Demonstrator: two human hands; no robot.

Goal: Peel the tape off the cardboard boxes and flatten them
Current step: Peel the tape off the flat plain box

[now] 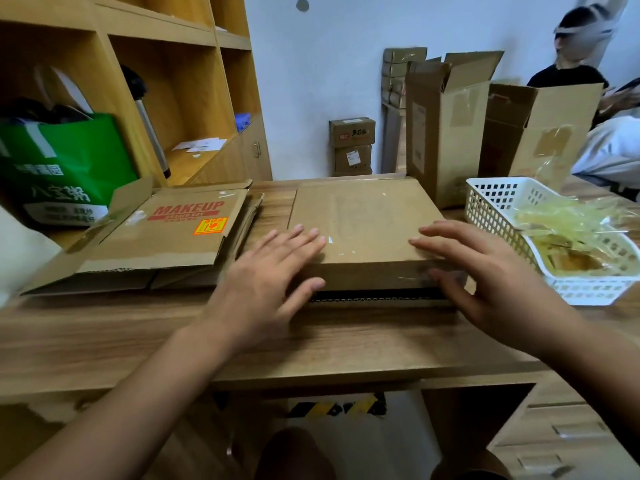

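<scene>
A brown cardboard box (360, 220), nearly flat, lies in the middle of the wooden desk (138, 341) with strips of clear tape on its top. My left hand (266, 282) rests on its near left corner with fingers straight and spread. My right hand (485, 271) lies on its near right corner, fingers straight, thumb against the front edge. A flattened box printed MAKEUP (166, 237) lies on a pile of flat cardboard to the left.
A white plastic basket (485, 209) holding crumpled peeled tape stands at the right. Two upright open boxes (446, 133) stand behind it. A green bag (62, 168) and wooden shelves are at the left. A person sits at the far right.
</scene>
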